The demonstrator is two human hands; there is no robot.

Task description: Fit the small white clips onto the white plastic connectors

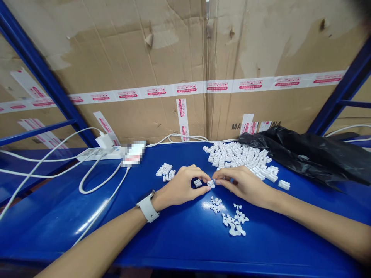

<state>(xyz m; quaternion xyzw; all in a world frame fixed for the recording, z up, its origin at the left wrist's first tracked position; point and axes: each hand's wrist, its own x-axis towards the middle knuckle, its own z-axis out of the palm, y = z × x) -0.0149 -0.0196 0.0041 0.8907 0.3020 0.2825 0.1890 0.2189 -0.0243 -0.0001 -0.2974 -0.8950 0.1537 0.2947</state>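
Between my two hands, over the blue surface, is a small white ribbed piece (211, 184). My left hand (185, 185) pinches its left side between thumb and forefinger; a white-banded watch is on that wrist. My right hand (242, 183) has its thumb and fingertips closed at the piece's right edge. Another white piece (197, 183) lies just behind my left hand's fingers. Nearer to me lie loose, irregular white bits (235, 224) and a smaller cluster of them (215, 204). A large pile of white ribbed pieces (234, 154) spreads behind my right hand.
A few white pieces (165, 172) sit left of my hands, and one (284, 185) at the right. A black plastic bag (301, 154) lies back right. A power strip (95, 153) with white cables is at the left. Cardboard (162, 50) stands behind the blue table (162, 247).
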